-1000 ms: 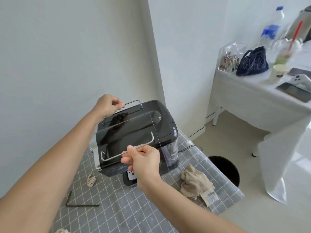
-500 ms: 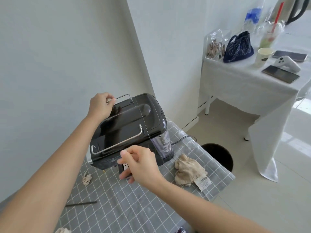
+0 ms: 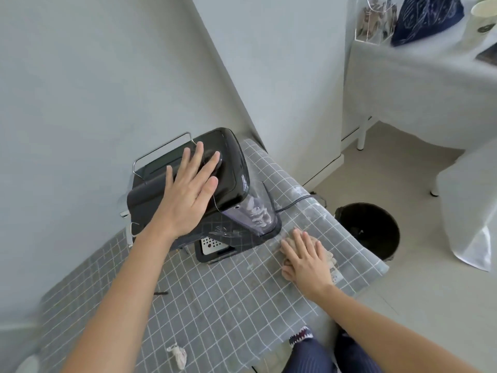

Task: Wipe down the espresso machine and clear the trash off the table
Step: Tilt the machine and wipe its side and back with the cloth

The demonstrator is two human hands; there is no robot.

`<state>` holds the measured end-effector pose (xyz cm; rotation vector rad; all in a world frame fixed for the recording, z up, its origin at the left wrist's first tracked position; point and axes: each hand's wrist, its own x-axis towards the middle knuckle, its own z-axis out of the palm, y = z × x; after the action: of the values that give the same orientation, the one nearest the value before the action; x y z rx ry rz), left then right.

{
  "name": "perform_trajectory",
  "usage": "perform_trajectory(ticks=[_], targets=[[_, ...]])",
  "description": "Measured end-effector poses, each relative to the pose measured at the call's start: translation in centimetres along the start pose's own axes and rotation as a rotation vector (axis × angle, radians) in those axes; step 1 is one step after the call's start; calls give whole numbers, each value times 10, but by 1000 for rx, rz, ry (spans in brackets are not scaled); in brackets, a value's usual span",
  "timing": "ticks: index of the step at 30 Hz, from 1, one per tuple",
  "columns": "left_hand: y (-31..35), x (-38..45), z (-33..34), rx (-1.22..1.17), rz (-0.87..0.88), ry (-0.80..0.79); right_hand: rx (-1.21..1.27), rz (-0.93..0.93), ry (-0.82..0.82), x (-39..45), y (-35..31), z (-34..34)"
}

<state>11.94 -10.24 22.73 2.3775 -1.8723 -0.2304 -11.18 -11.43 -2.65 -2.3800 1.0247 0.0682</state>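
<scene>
The black espresso machine [image 3: 231, 168] stands at the back of the grey checked table [image 3: 228, 292], its clear water tank facing right. My left hand [image 3: 188, 192] lies flat on the machine's top, fingers spread. My right hand [image 3: 304, 258] presses palm down on a beige cloth [image 3: 329, 258] to the right of the machine; most of the cloth is hidden under the hand. A crumpled scrap of paper [image 3: 177, 355] lies near the table's front edge. A thin dark stick [image 3: 160, 293] rests beside my left forearm.
A black waste bin [image 3: 368, 230] stands on the floor just right of the table. The machine's power cord [image 3: 295, 201] runs off the right edge. A white-draped table [image 3: 416, 76] at the far right carries a dark bag, a clear box and a cup.
My left hand left the wire rail and now lies flat on the machine's top. My right hand moved off the front rail down and right onto the cloth. The view tilted downward.
</scene>
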Motion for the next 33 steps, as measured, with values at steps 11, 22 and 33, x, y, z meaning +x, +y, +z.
perform_trajectory(ticks=[11,22,33], targets=[[-6,-1,-9,-79,165,-106,1304,248,718,-24,-75,-95],[-8,2,-3,-69,209,-54,1427,375,864,78,-127,-95],[-8,1,-3,-38,215,-27,1609,327,953,35,-195,-57]])
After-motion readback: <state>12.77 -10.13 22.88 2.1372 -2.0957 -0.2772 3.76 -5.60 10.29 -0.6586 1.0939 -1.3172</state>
